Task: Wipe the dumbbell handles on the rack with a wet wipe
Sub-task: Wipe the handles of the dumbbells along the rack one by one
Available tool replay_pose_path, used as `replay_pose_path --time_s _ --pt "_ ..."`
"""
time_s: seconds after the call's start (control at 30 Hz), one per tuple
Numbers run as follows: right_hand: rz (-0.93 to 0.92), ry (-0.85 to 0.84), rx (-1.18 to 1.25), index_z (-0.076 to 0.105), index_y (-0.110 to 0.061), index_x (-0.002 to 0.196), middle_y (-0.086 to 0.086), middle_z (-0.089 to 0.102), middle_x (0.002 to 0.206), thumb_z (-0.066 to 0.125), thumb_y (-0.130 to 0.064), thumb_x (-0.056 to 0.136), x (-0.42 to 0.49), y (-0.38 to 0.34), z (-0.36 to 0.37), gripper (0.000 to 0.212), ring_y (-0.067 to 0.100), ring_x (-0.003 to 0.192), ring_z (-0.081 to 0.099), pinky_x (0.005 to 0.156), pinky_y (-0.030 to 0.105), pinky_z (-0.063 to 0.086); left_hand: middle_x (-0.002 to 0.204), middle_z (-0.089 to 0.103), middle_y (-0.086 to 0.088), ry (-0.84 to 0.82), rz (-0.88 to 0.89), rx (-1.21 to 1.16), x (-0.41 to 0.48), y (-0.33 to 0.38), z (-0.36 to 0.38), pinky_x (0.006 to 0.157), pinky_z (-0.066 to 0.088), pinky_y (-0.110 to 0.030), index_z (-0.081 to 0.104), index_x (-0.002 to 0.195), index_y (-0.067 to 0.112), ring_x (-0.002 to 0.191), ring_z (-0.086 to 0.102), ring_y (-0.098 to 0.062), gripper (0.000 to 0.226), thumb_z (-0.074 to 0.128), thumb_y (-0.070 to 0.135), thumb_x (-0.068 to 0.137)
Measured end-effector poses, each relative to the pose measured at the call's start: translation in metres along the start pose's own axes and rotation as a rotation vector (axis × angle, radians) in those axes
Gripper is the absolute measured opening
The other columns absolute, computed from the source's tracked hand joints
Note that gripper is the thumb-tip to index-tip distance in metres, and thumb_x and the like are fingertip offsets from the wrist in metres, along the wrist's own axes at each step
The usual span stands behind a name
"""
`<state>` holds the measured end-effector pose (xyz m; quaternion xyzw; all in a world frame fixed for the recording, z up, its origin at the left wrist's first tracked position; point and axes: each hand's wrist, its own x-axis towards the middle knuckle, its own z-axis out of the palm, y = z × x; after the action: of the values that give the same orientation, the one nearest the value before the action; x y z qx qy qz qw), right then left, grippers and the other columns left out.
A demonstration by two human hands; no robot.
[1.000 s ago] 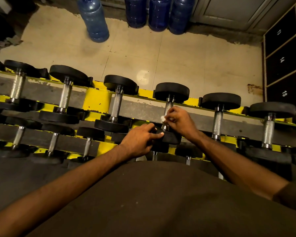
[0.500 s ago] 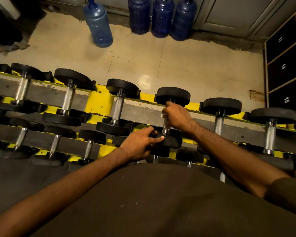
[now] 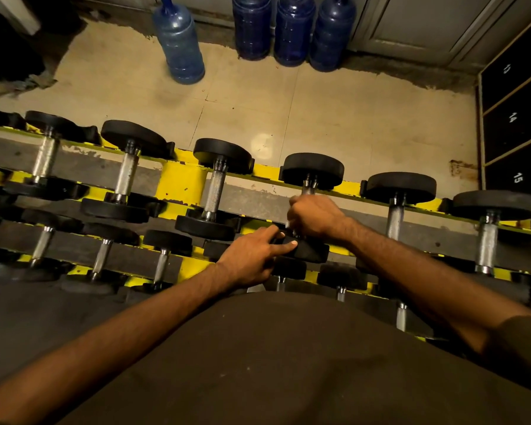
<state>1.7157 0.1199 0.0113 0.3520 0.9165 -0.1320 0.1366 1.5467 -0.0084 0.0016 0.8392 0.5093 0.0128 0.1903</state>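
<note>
A yellow and grey rack (image 3: 181,176) holds rows of black dumbbells with steel handles. My right hand (image 3: 314,216) is curled round the handle of one top-row dumbbell (image 3: 312,170), just below its far head. The wet wipe is hidden inside that fist. My left hand (image 3: 255,256) rests with straight fingers on the same dumbbell's near head (image 3: 310,250). Neighbouring dumbbells stand to the left (image 3: 215,191) and to the right (image 3: 396,210).
Several blue water jugs (image 3: 178,41) stand on the tiled floor beyond the rack. Dark numbered lockers (image 3: 514,118) line the right side. A lower row of smaller dumbbells (image 3: 163,262) sits nearer to me. My dark shirt fills the bottom of the view.
My right hand slid up the handle from its near end toward the far head, closing round it so the white wipe went out of sight. My left hand stayed on the near head.
</note>
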Motion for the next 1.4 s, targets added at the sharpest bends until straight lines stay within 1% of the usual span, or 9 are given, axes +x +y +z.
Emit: replay_pose_path --time_s 0.13,0.3,0.5,0.67,0.73,0.87,1.03,1.23,1.4 --pt "0.328 0.371 0.237 0.067 -0.017 0.097 0.000 0.061 0.090 0.065 -0.029 0.092 -0.017 0.020 0.007 0.013 0.016 0.079 0.056 0.062 0.027 0.045 0.144 0.041 -0.010 0.023 -0.003 -0.003 0.001 0.003 0.001 0.093 0.053 -0.034 0.034 0.154 0.033 0.124 0.049 -0.023 0.069 0.065 0.028 0.092" --pt "0.400 0.127 0.425 0.062 -0.022 0.079 -0.003 0.060 0.073 0.067 -0.023 0.087 -0.042 0.015 0.028 0.010 0.014 0.069 0.058 0.055 0.025 0.043 0.145 0.040 -0.010 0.023 -0.006 -0.031 -0.002 0.004 0.005 0.095 0.051 -0.033 0.032 0.155 0.032 0.124 0.048 -0.023 0.070 0.064 0.029 0.093" --pt "0.802 0.414 1.074 0.072 -0.009 0.101 0.002 0.070 0.090 0.069 -0.009 0.090 -0.018 0.020 0.034 0.011 0.016 0.076 0.070 0.067 0.030 0.059 0.144 0.041 -0.009 0.034 -0.018 -0.032 -0.003 0.003 0.004 0.094 0.051 -0.032 0.034 0.154 0.032 0.124 0.048 -0.022 0.069 0.064 0.029 0.093" --pt "0.845 -0.003 1.219 0.076 -0.004 0.084 0.014 0.072 0.090 0.070 -0.004 0.086 -0.031 0.036 0.047 0.006 0.025 0.086 0.071 0.080 0.044 0.061 0.140 0.044 -0.008 0.039 -0.001 -0.029 0.001 0.005 0.004 0.093 0.051 -0.032 0.037 0.152 0.033 0.122 0.049 -0.022 0.066 0.064 0.029 0.093" --pt "0.852 0.011 1.266 0.076 -0.004 0.084 0.015 0.072 0.093 0.070 -0.001 0.085 -0.024 0.042 0.047 0.007 0.027 0.088 0.072 0.080 0.043 0.061 0.140 0.044 -0.008 0.041 -0.004 -0.027 0.001 0.004 0.003 0.094 0.051 -0.032 0.038 0.152 0.034 0.123 0.049 -0.021 0.064 0.064 0.030 0.093" --pt "0.946 0.336 1.385 0.071 -0.013 0.086 0.015 0.070 0.097 0.064 0.002 0.089 -0.009 0.035 0.040 0.017 0.024 0.083 0.070 0.076 0.037 0.062 0.141 0.043 -0.007 0.046 -0.009 -0.034 0.000 0.005 0.002 0.095 0.050 -0.032 0.038 0.152 0.034 0.124 0.048 -0.021 0.062 0.062 0.030 0.095" --pt "0.853 -0.144 1.352 0.073 -0.005 0.101 0.016 0.073 0.097 0.060 -0.001 0.091 -0.024 0.050 0.046 0.017 0.021 0.085 0.070 0.074 0.032 0.059 0.138 0.046 -0.007 0.043 -0.004 -0.032 0.002 0.003 0.002 0.091 0.051 -0.031 0.041 0.151 0.034 0.120 0.051 -0.021 0.062 0.064 0.029 0.093" --pt "0.935 0.177 1.570 0.068 -0.010 0.091 0.015 0.067 0.102 0.054 0.006 0.093 -0.013 0.044 0.039 0.021 0.021 0.089 0.069 0.083 0.034 0.059 0.132 0.050 -0.008 0.051 0.002 -0.039 0.004 0.004 0.002 0.088 0.055 -0.035 0.046 0.147 0.033 0.115 0.054 -0.022 0.060 0.066 0.029 0.091" --pt "0.863 -0.214 1.410 0.072 -0.003 0.102 0.019 0.072 0.106 0.060 -0.002 0.091 -0.024 0.052 0.054 0.016 0.026 0.097 0.069 0.094 0.042 0.056 0.132 0.051 -0.007 0.045 0.006 -0.045 0.003 0.000 0.003 0.086 0.054 -0.032 0.047 0.147 0.035 0.114 0.054 -0.021 0.060 0.066 0.030 0.090"
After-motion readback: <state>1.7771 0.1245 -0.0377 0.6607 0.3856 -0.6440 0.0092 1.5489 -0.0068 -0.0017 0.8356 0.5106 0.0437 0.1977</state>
